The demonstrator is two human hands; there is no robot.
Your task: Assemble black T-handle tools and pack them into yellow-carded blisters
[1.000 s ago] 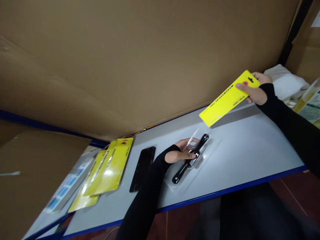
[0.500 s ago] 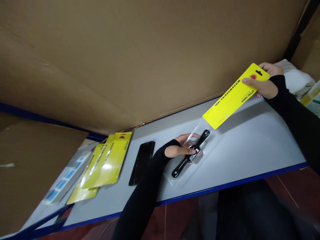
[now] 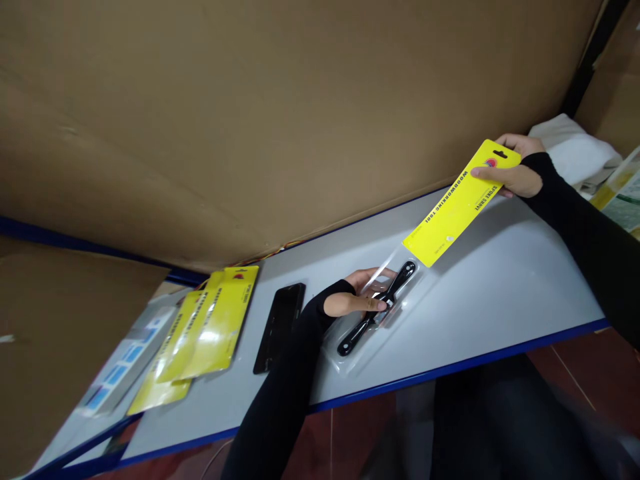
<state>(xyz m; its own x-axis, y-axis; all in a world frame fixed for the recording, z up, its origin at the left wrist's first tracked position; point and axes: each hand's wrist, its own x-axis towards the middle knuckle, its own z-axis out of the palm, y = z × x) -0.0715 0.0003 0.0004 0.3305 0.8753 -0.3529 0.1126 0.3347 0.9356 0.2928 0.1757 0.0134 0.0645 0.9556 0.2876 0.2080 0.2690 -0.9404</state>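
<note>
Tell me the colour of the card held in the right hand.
The card is bright yellow with black lettering; the head view shows it best.

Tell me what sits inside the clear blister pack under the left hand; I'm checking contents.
A black tool lies inside the clear blister pack. The left hand covers part of its middle, hiding details there.

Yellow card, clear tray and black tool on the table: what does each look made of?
Yellow card: stiff printed cardboard, probably glossy; it juts out flat from the right hand, held at one end. Clear tray: thin transparent moulded plastic; the table shows through and it glints. Black tool: glossy black, likely plastic or painted metal; cannot tell which.
</note>
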